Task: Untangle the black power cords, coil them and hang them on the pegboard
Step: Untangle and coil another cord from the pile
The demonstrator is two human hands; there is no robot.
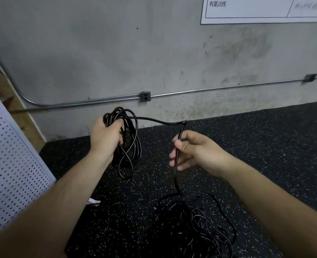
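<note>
Coil (130, 140): black cord loops are gripped near their top by the left hand (103, 138) and held above the floor, left of centre.
Cord strand (154, 120): it is led right from the coil, bent downward and pinched between thumb and forefinger of the right hand (193, 151).
Tangle (195, 226): loose cord is heaped on the near speckled floor (256, 146), below the right hand.
Pegboard (8, 164): white, seen at the left edge.
Wall (98, 53): grey, far; an outlet box (145, 96) is mounted low on it.
</note>
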